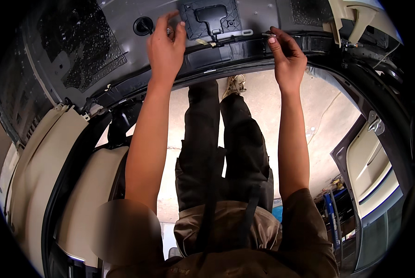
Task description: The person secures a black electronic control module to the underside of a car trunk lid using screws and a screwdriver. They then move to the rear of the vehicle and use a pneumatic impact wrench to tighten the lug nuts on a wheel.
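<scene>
My left hand (pixel 166 48) is raised over the bare metal car floor (pixel 138 46), its fingers curled and thumb bent. A small shiny metal piece (pixel 169 31) shows among those fingers; its kind is too small to tell. Between thumb and fingertips, my right hand (pixel 288 60) pinches a short, thin metal piece (pixel 267 34), perhaps a bolt. Just left of that piece lies a flat light-grey strip with a slot (pixel 247 33). Between both hands sits a black ribbed plate (pixel 189 23) with a raised bracket shape, beside the dark sill (pixel 221 51).
A round black plug (pixel 143 26) and textured black pads (pixel 78 46) are on the car floor. Beige trim (pixel 355 18) stands at far right, an open door panel (pixel 372 171) at right. Beige panels (pixel 40 171) fill the left. Concrete ground (pixel 328 111) lies below.
</scene>
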Motion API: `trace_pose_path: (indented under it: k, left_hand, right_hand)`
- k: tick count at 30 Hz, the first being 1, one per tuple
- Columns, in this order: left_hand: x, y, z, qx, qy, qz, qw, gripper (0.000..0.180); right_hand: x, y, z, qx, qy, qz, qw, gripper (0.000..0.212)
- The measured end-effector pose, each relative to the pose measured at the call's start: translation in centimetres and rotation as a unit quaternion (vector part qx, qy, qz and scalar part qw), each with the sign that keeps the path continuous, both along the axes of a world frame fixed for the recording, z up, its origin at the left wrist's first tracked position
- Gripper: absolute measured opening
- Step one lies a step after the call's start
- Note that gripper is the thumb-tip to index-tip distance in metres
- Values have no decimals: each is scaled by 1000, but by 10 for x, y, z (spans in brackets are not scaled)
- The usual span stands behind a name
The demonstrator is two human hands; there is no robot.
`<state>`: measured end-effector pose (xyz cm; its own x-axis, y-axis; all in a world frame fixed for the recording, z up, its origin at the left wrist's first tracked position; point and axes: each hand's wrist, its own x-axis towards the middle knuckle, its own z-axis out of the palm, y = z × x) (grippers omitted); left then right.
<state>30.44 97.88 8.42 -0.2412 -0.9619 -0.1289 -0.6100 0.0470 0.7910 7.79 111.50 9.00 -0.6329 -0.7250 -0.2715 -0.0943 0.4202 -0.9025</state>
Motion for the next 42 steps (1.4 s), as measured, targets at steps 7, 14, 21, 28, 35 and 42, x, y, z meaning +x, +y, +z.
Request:
trace_pose_path:
  k: [7,14,21,28,35,42]
  left_hand:
    - [-10,-35,-33,-25,-90,-99,991,42]
    - [-11,-36,-50,4,-11,-70,997,39]
    - [-16,-38,-45,32,-39,-59,997,39]
    - [-14,-35,-45,38,-53,-56,996,42]
    - [-20,-39,-37,49,-88,-62,993,41]
    - [-19,-37,-39,51,-61,-63,995,36]
  right_hand:
    - [23,-42,-44,-26,25,4,999,23]
    - [22,-47,-59,-41,-22,-13,999,17]
    - [17,-44,-68,-78,91,92,988,17]
    - [29,-50,-62,-40,47,4,998,16]
    - [28,-50,-60,-12,5,-13,1000,14]
    - [23,-51,-49,-7,-90,-16,996,12]
